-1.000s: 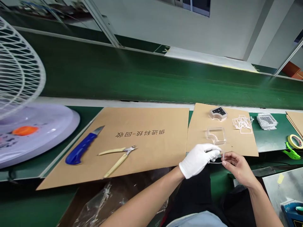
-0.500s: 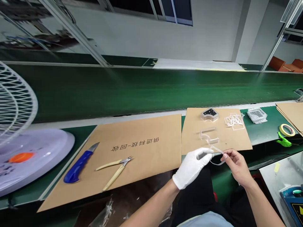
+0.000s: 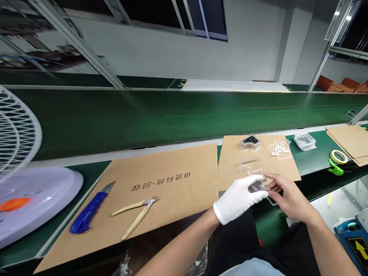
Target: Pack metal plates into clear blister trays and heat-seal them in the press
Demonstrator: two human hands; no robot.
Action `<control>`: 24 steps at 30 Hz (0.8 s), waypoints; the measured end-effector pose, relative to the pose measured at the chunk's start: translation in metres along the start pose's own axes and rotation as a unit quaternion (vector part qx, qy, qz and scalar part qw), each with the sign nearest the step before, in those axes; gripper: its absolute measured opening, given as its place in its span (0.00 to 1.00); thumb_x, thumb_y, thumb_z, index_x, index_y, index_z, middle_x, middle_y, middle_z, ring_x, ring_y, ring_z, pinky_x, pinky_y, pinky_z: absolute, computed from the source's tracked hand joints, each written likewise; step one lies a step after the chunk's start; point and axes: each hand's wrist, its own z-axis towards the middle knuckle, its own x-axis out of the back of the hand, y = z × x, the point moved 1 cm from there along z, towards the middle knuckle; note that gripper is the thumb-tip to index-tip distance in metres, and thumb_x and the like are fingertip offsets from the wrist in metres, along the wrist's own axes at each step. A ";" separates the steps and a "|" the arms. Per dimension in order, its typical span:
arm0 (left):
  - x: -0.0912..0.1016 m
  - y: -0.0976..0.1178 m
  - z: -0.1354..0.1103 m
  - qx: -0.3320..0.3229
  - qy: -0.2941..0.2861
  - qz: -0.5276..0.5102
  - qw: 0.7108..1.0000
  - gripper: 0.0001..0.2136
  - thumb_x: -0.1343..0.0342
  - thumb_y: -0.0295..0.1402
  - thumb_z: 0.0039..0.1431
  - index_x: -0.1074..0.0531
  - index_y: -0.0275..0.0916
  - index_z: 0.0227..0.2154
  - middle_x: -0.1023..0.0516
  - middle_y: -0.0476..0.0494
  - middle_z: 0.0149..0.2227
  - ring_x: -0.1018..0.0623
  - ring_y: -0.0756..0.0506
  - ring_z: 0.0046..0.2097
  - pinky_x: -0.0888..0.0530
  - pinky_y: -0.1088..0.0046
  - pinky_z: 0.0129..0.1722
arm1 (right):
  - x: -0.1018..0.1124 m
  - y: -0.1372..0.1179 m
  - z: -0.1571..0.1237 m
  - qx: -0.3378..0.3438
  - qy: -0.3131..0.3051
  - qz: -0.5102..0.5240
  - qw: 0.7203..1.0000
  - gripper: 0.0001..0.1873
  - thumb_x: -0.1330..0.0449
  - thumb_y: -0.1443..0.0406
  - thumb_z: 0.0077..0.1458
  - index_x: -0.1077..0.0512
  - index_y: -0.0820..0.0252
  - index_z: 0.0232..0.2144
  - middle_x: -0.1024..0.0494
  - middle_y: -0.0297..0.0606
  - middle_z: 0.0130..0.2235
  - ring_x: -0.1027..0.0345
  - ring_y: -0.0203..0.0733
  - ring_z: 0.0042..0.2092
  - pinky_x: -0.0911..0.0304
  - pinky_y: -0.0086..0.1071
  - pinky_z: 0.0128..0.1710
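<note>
My left hand (image 3: 241, 197), in a white glove, is closed at the front edge of the cardboard on a thin white frame-shaped strip (image 3: 272, 202). With bare fingertips my right hand (image 3: 283, 193) pinches the same strip from the other side. The fingers cover most of it, and only a loop shows below them. Just beyond the hands lies a clear plastic case part (image 3: 251, 160) with a curved notch. Farther back is a similar clear case with a black panel (image 3: 250, 142). A tangle of white frame strips (image 3: 279, 148) lies to its right.
On the left cardboard sheet (image 3: 172, 199) lie a blue-handled knife (image 3: 89, 212), its blade bare, and cream-handled nippers (image 3: 138, 214). A fan (image 3: 17, 134) stands far left. Rightward are stacked patterned pieces (image 3: 305, 142), yellow tape (image 3: 339, 156) and green scissors (image 3: 335, 168).
My hands have come closer together, and the strip that stretched open between them is now mostly hidden by the fingers. The whole view has shifted slightly.
</note>
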 end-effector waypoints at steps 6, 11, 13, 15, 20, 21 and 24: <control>-0.015 0.002 0.002 0.008 -0.022 0.006 1.000 0.09 0.39 0.39 0.63 0.17 0.42 0.37 0.15 0.48 0.38 0.18 0.42 0.42 0.23 0.68 0.45 | 0.000 0.006 -0.009 -0.006 0.027 -0.015 1.000 0.26 0.41 0.66 0.69 0.31 0.50 0.66 0.16 0.36 0.45 0.21 0.43 0.46 0.23 0.40 0.48; -0.026 0.002 0.033 0.007 -0.017 0.025 1.000 0.07 0.40 0.36 0.59 0.18 0.41 0.34 0.15 0.47 0.36 0.19 0.43 0.40 0.23 0.70 0.42 | 0.012 0.031 -0.030 -0.008 0.131 -0.034 0.991 0.24 0.36 0.61 0.67 0.29 0.48 0.64 0.21 0.40 0.59 0.25 0.49 0.60 0.28 0.47 0.63; -0.031 0.005 0.065 0.009 -0.032 0.026 0.999 0.09 0.38 0.38 0.57 0.18 0.40 0.35 0.14 0.45 0.37 0.17 0.42 0.40 0.22 0.69 0.42 | 0.020 0.047 -0.052 -0.017 0.214 -0.047 0.976 0.22 0.36 0.56 0.69 0.27 0.48 0.63 0.24 0.42 0.63 0.28 0.51 0.64 0.32 0.49 0.67; -0.032 0.008 0.101 0.022 -0.054 0.043 0.997 0.11 0.38 0.38 0.55 0.17 0.39 0.36 0.14 0.44 0.35 0.16 0.41 0.38 0.21 0.68 0.41 | 0.024 0.063 -0.086 -0.062 0.272 -0.029 0.960 0.20 0.39 0.53 0.71 0.26 0.48 0.61 0.22 0.43 0.61 0.26 0.51 0.61 0.29 0.49 0.64; -0.021 -0.006 0.171 0.024 -0.081 0.301 0.950 0.14 0.40 0.42 0.55 0.17 0.39 0.37 0.11 0.39 0.41 0.14 0.33 0.46 0.21 0.61 0.50 | 0.010 0.082 -0.200 -0.189 0.338 0.021 0.922 0.18 0.40 0.50 0.71 0.20 0.53 0.51 0.16 0.44 0.51 0.20 0.51 0.52 0.25 0.47 0.57; -0.019 -0.015 0.183 0.028 -0.067 0.368 0.927 0.15 0.40 0.45 0.55 0.17 0.40 0.38 0.11 0.39 0.43 0.15 0.30 0.48 0.22 0.58 0.52 | 0.006 0.081 -0.223 -0.206 0.359 0.024 0.910 0.18 0.40 0.50 0.70 0.20 0.54 0.50 0.15 0.44 0.50 0.20 0.51 0.51 0.25 0.47 0.56; -0.030 -0.032 0.210 -0.012 -0.032 0.463 0.886 0.19 0.44 0.48 0.60 0.19 0.42 0.45 0.13 0.39 0.52 0.18 0.26 0.57 0.23 0.50 0.56 | -0.004 0.079 -0.281 -0.254 0.458 0.014 0.851 0.17 0.39 0.51 0.69 0.19 0.54 0.46 0.14 0.42 0.48 0.19 0.51 0.49 0.26 0.47 0.55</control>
